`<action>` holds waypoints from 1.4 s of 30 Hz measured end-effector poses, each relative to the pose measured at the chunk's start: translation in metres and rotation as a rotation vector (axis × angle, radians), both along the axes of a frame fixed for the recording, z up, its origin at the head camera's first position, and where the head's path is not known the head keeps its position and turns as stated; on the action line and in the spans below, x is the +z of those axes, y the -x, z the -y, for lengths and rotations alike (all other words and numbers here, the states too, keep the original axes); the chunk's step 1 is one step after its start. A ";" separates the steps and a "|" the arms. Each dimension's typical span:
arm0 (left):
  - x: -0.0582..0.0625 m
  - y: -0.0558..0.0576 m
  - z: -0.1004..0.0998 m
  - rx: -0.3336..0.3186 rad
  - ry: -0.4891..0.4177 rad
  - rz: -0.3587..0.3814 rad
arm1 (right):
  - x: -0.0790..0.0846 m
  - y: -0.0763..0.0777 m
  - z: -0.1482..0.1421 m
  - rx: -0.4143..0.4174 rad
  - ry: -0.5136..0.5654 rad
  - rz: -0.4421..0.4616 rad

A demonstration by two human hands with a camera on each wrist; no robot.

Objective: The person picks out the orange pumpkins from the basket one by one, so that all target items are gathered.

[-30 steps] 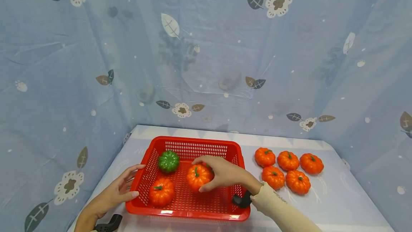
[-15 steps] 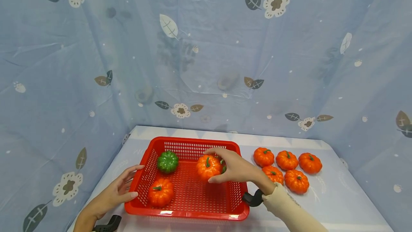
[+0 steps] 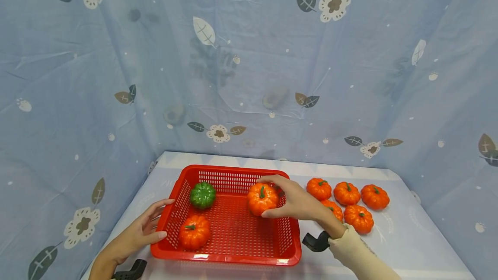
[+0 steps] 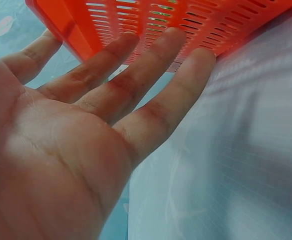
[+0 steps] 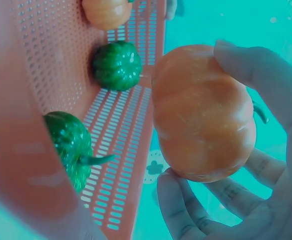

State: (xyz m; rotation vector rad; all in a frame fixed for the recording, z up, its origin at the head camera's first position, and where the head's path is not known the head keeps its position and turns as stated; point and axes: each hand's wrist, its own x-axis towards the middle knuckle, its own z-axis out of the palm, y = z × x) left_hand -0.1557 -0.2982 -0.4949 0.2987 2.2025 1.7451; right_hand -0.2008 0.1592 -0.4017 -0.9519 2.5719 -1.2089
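My right hand [image 3: 289, 198] grips a small orange pumpkin [image 3: 263, 200] with a green stem, thumb on one side and fingers on the other. In the right wrist view that pumpkin [image 5: 203, 115] is held up beyond the basket's rim. The red plastic basket [image 3: 225, 259] holds a green pumpkin [image 3: 202, 195] at its back left and an orange pumpkin [image 3: 194, 232] at its front left. A second green pumpkin [image 5: 70, 147] lies in it, mostly covered by my right hand in the head view. My left hand [image 3: 136, 232] touches the basket's left side with fairly straight fingers.
Several orange pumpkins [image 3: 359, 218] sit in two rows on the white table [image 3: 420, 245], right of the basket. A blue patterned cloth [image 3: 249, 77] hangs behind and at both sides.
My right hand has carried the orange pumpkin from the basket's middle to the right and slightly back. The left hand and the basket have stayed in place.
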 end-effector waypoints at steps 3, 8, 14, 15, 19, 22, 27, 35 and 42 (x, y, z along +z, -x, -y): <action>0.000 0.000 -0.001 0.006 -0.002 0.004 | 0.001 -0.002 -0.005 -0.026 0.018 0.032; 0.000 0.000 -0.001 0.008 -0.015 0.015 | -0.001 -0.005 -0.019 -0.081 0.029 0.055; 0.002 -0.001 0.001 0.003 -0.021 0.019 | -0.002 -0.009 -0.035 -0.148 0.009 0.041; 0.002 -0.001 0.002 0.000 -0.026 0.021 | -0.003 -0.010 -0.038 -0.162 0.000 0.035; 0.002 0.000 0.004 -0.014 -0.043 0.020 | -0.005 -0.014 -0.051 -0.214 -0.012 0.021; 0.002 0.000 0.004 -0.024 -0.049 0.018 | -0.007 -0.018 -0.060 -0.236 0.003 0.010; 0.002 0.001 0.004 -0.027 -0.055 0.018 | -0.009 -0.023 -0.075 -0.287 0.010 0.005; 0.001 0.003 0.003 -0.035 -0.053 0.018 | -0.016 -0.028 -0.097 -0.363 0.031 0.051; 0.000 0.004 0.003 -0.045 -0.062 0.017 | -0.026 -0.033 -0.118 -0.409 0.056 0.038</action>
